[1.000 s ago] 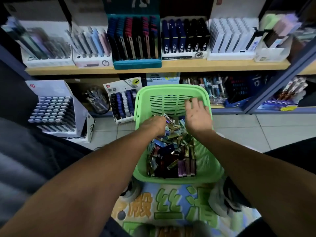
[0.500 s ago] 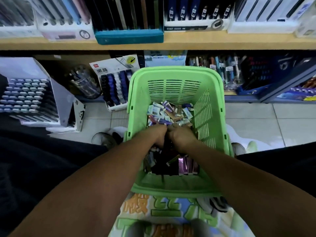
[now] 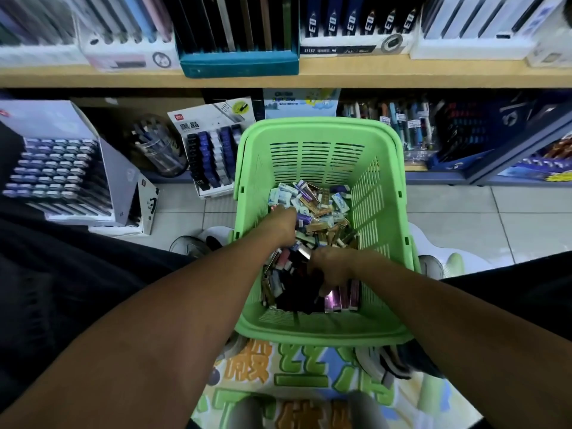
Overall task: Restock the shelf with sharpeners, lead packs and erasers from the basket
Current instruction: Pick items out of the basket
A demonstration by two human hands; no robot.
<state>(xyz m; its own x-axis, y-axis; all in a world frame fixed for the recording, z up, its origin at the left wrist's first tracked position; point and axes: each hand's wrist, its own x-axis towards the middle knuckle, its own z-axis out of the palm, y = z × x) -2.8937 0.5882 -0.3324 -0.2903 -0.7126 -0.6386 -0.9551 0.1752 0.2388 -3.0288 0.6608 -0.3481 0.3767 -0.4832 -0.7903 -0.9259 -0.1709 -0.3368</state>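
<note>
Both hands are digging into the green basket (image 3: 312,144): the left hand (image 3: 283,224) looks curled among the small packs (image 3: 315,209), the right hand (image 3: 332,270) is gripping dark packs. They are probably light, stiff and slippery; pinching their flat sides seems best.

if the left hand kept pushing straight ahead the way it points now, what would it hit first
Most likely the loose small packs piled in the far half of the green basket; the left hand is already dug in among them. Beyond them comes the basket's slotted far wall, though depth is hard to judge.
</note>
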